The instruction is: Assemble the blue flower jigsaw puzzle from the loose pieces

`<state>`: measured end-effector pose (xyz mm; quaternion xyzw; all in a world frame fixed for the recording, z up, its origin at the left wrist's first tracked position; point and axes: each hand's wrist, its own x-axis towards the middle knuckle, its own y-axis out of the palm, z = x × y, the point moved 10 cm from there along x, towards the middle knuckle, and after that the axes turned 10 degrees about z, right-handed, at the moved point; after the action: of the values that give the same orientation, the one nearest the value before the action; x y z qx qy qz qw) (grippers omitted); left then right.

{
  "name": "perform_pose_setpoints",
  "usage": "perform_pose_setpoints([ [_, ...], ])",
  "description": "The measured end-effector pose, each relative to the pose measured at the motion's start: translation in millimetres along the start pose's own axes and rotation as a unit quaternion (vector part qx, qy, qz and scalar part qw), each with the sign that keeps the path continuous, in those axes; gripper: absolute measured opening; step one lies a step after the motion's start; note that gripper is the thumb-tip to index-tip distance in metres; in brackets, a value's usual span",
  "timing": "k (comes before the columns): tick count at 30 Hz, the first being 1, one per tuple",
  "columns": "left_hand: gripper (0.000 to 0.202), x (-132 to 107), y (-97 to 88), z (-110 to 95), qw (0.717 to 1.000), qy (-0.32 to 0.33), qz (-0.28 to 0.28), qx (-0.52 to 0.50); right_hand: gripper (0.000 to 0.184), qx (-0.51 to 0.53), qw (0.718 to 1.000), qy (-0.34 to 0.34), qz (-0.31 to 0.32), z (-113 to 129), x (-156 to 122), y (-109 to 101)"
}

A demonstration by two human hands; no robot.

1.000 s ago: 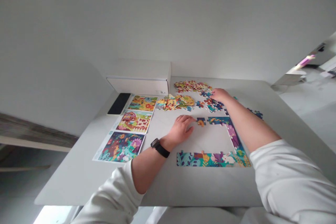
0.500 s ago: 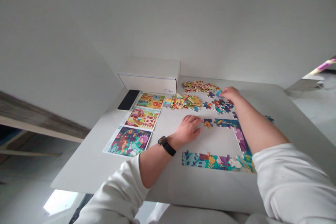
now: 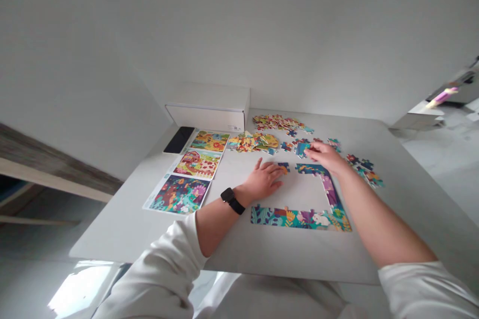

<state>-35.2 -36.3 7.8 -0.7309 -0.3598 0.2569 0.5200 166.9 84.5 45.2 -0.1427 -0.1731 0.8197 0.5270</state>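
Note:
My left hand (image 3: 266, 178) lies flat on the white table (image 3: 262, 249), fingers spread, its fingertips on a loose dark-blue and orange puzzle piece (image 3: 284, 167). A black watch (image 3: 231, 200) is on that wrist. My right hand (image 3: 325, 155) is pinched on a teal puzzle piece (image 3: 301, 148), held just above the top strip of the partly built puzzle border (image 3: 301, 218). The border forms a bottom row, a right column and a short top strip.
Loose piece piles lie behind the border: yellow ones (image 3: 253, 142), a mixed pile (image 3: 277, 121) and scattered ones at right (image 3: 362, 168). Three picture cards (image 3: 187, 175), a black phone (image 3: 178, 139) and a white box (image 3: 209, 107) sit at left against the wall.
My right hand drew back from the far pile toward the border's top strip, now holding a teal piece. My left hand stayed on the loose piece. The camera shifted slightly.

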Motion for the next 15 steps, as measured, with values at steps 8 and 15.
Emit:
perform_pose_setpoints([
  [8, 0.034, -3.7, -11.1, 11.8, 0.999, -0.038, -0.025, -0.01, 0.052, 0.081, 0.997, -0.003, -0.008, -22.9, -14.0, 31.7],
  [15, 0.032, -6.3, -12.0, 19.3, 0.998, -0.048, -0.033, 0.0, 0.054, 0.106, 0.994, 0.012, -0.038, -38.5, -14.9, 27.8],
])
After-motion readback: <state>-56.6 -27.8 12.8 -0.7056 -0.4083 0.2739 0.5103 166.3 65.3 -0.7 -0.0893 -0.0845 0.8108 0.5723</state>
